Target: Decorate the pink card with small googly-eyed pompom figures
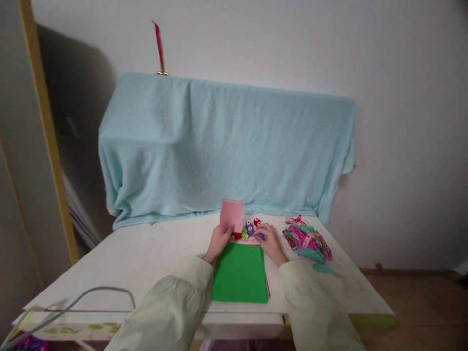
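My left hand (219,240) is closed on a pink sheet of foam or paper (231,214), held upright, with small cut-outs along its top and right edges. The fingers of my right hand (268,240) are bent round a small purple craft punch (262,236), partly hidden by them. Between the hands lie more small punches: a purple one (250,230) with a white eye-like mark, a green one (244,234) and a red one (257,222). Nearer my body, a stack of green sheets (239,274) lies flat between my forearms, with a red edge showing beneath.
A heap of perforated pink, green, red and teal strips (306,240) lies on the right of the white table (164,253). Behind it hangs a light blue cloth (226,151). A grey cable (91,290) curves over the front left edge.
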Available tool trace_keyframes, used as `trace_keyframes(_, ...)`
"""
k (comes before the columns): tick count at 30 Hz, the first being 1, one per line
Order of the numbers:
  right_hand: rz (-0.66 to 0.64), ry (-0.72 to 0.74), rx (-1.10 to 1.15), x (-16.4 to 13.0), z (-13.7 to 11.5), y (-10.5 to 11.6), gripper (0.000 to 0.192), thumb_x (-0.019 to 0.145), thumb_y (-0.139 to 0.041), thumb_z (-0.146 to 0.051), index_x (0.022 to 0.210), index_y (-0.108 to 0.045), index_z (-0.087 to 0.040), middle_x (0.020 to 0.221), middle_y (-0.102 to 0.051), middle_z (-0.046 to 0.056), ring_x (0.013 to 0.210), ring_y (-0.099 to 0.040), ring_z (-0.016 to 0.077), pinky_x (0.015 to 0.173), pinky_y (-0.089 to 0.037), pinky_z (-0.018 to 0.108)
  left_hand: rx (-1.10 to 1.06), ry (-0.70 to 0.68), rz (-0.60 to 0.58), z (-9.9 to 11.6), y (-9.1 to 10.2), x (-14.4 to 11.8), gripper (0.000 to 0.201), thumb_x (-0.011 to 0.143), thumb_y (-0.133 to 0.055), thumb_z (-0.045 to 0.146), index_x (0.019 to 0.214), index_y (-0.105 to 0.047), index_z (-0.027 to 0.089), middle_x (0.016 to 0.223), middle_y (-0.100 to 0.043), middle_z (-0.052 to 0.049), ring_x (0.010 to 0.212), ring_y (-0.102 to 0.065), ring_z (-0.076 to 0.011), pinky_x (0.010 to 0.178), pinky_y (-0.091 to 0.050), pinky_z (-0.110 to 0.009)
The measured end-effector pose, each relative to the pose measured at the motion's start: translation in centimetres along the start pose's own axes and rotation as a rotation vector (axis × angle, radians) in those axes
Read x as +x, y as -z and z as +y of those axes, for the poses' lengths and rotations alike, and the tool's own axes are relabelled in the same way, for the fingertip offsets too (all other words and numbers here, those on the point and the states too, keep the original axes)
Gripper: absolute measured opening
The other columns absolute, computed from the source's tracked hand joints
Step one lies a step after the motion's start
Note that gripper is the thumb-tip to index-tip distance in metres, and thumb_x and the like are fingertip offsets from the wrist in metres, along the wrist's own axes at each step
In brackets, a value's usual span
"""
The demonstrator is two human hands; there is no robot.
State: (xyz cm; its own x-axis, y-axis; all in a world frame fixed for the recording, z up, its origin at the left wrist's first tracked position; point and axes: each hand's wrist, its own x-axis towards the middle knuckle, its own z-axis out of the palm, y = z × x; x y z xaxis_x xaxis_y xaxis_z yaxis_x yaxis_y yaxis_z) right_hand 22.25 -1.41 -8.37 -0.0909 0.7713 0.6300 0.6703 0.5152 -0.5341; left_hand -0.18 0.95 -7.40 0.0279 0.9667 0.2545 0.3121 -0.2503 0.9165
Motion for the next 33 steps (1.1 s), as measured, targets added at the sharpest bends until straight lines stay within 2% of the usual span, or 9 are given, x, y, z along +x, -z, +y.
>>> trace_keyframes(6,-0.001,-0.008,-0.017,0.0,-0.1,0.1,0.014,0.074,-0.064,-0.013,0.075,-0.069,-0.027,0.09,-0.061,0.003,0.09,-0.052,0.0217,0.082,-0.037,0.036,-0.023,-0.007,-0.101,0.0,-0.2,-0.2,0.045,0.08,-0.05,0.052,0.056,-0.055,0.015,0.046,-0.054,-0.002,0.046,-0.052,-0.0139,0.05,-0.038,-0.022)
trace_keyframes(13,0.006,-0.026,-0.004,0.0,-0.2,0.2,0.018,0.073,-0.063,-0.011,0.078,-0.069,-0.027,0.091,-0.06,0.003,0.091,-0.052,0.022,0.083,-0.038,0.037,-0.044,-0.01,-0.156,0.2,-0.5,-0.5,0.037,0.078,-0.053,0.044,0.057,-0.056,0.014,0.049,-0.055,-0.002,0.048,-0.052,-0.0139,0.051,-0.04,-0.022)
trace_keyframes(20,0.008,-0.054,0.001,0.2,-0.4,0.4,0.022,0.069,-0.062,-0.009,0.081,-0.068,-0.026,0.091,-0.06,0.004,0.092,-0.053,0.023,0.083,-0.04,0.037,-0.069,-0.018,-0.18,1.3,-0.4,-1.0,0.039,0.076,-0.056,0.049,0.059,-0.056,0.014,0.05,-0.055,-0.002,0.048,-0.051,-0.0135,0.05,-0.038,-0.023)
trace_keyframes(33,0.018,-0.071,-0.007,0.1,0.0,0.2,0.027,0.066,-0.062,-0.01,0.088,-0.065,-0.024,0.09,-0.062,0.004,0.09,-0.055,0.0234,0.081,-0.043,0.036,-0.049,-0.062,-0.178,1.2,-0.4,-1.1,0.038,0.077,-0.056,0.049,0.061,-0.055,0.015,0.05,-0.054,-0.002,0.048,-0.051,-0.0137,0.05,-0.038,-0.023)
